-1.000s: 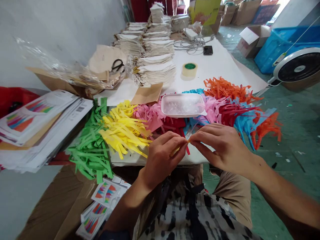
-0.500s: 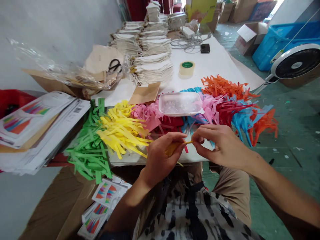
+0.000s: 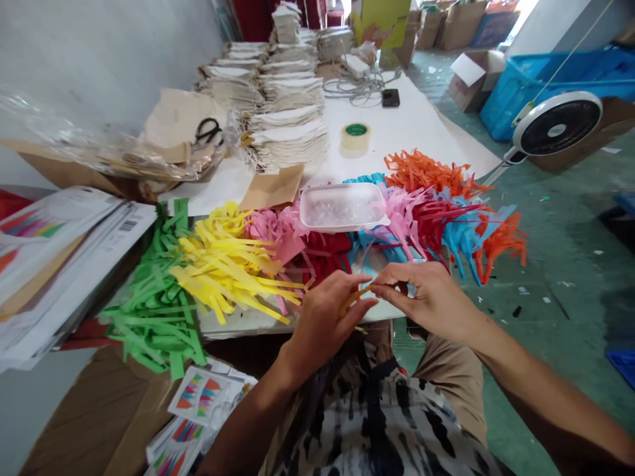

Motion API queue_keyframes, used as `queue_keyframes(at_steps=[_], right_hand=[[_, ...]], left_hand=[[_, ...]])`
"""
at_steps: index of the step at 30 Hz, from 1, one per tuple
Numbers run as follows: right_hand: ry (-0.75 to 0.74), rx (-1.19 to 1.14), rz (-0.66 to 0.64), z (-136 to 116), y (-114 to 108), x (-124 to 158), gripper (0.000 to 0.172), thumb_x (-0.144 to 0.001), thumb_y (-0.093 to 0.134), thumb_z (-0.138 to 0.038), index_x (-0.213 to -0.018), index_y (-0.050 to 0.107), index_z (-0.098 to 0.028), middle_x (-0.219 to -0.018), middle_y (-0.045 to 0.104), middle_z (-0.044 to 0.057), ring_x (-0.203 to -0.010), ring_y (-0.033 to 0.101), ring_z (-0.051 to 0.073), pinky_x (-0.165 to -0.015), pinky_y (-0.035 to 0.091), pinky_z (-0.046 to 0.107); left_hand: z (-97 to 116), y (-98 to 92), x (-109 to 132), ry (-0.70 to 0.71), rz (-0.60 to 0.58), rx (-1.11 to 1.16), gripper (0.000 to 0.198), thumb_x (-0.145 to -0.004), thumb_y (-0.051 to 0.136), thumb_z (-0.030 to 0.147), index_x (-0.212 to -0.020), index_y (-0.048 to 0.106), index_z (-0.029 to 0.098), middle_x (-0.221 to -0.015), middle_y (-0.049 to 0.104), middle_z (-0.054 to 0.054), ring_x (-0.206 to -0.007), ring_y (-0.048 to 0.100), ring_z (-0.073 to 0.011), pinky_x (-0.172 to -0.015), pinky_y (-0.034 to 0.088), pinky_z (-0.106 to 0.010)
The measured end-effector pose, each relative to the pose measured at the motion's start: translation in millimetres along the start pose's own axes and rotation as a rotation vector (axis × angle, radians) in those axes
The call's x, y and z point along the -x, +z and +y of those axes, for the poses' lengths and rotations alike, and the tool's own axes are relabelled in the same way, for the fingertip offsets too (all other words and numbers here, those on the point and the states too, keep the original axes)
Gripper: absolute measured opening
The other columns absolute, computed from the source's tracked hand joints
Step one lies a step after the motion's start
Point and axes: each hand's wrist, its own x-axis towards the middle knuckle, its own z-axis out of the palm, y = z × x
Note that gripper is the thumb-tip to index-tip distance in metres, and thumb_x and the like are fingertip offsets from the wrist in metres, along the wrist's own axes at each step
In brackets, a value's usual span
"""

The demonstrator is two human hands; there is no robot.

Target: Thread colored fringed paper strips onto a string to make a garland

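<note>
The person wears a pale grey top [image 3: 342, 430] blotched with black — some marks long and smeared, others rounder, like dabs of paint. A broad black streak [image 3: 380, 423] runs down its middle. The trousers [image 3: 451, 377] are plain khaki, creased over the thigh. The left hand [image 3: 322, 324] and right hand [image 3: 426, 294] are bare — so are both forearms [image 3: 526, 370].

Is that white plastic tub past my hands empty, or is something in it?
Not empty: clear bits show inside the white tub; what they are, I can't tell.
</note>
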Motion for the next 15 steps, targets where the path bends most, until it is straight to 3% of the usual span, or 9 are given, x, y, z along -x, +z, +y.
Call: queue_keyframes(at_steps=[4, 6, 9, 12, 15], right_hand=[[0.143, -0.118, -0.089, 6.2, 1.3, 13.6, 0.026, -0.101, 0.066, -0.037, -0.083, 0.072, -0.020, -0.073, 0.067, -0.002, -0.063, 0.056, 0.011, -0.060, 0.038, 0.025], [0.185, -0.161, -0.079, 9.3, -0.8, 20.2, 0.022, -0.099, 0.069, -0.036, -0.084, 0.073, -0.020, -0.072, 0.066, -0.003, -0.063, 0.054, 0.010, -0.060, 0.039, 0.025], [0.206, -0.188, -0.033, 13.6, -11.2, 25.3, 0.018, -0.096, 0.070, -0.034, -0.085, 0.075, -0.021, -0.075, 0.068, -0.002, -0.067, 0.057, 0.011, -0.064, 0.042, 0.025], [0.235, -0.196, 0.137, 18.0, -35.8, 20.7, 0.017, -0.091, 0.071, -0.031, -0.079, 0.073, -0.019, -0.074, 0.068, 0.001, -0.068, 0.059, 0.013, -0.063, 0.043, 0.027], [0.263, -0.040, 0.542, 25.2, -72.0, 13.4, 0.018, -0.086, 0.074, -0.027, -0.072, 0.067, -0.019, -0.070, 0.065, 0.002, -0.064, 0.056, 0.012, -0.062, 0.042, 0.030]], left_hand=[[-0.3, 6.7, 4.4, 0.041, -0.164, -0.192, 0.021, -0.109, 0.050, 0.031, -0.107, 0.068, 0.020, -0.096, 0.075, -0.003, -0.086, 0.071, -0.0164, -0.075, 0.047, -0.028], [0.0, 10.1, 5.7, -0.007, -0.235, -0.168, 0.023, -0.109, 0.048, 0.032, -0.102, 0.067, 0.020, -0.091, 0.073, -0.002, -0.082, 0.070, -0.0159, -0.072, 0.044, -0.028], [-1.4, 13.8, 3.9, -0.077, -0.310, -0.051, 0.021, -0.109, 0.048, 0.033, -0.110, 0.066, 0.023, -0.096, 0.075, -0.001, -0.085, 0.071, -0.0153, -0.074, 0.045, -0.026], [-8.3, 13.4, -2.6, -0.121, -0.347, -0.023, 0.019, -0.106, 0.050, 0.025, -0.114, 0.067, 0.023, -0.102, 0.077, -0.002, -0.088, 0.072, -0.0169, -0.077, 0.046, -0.027], [-20.1, 6.0, -8.2, -0.171, -0.300, -0.087, 0.019, -0.103, 0.053, 0.019, -0.109, 0.070, 0.023, -0.097, 0.076, -0.002, -0.088, 0.073, -0.0178, -0.074, 0.046, -0.027]])
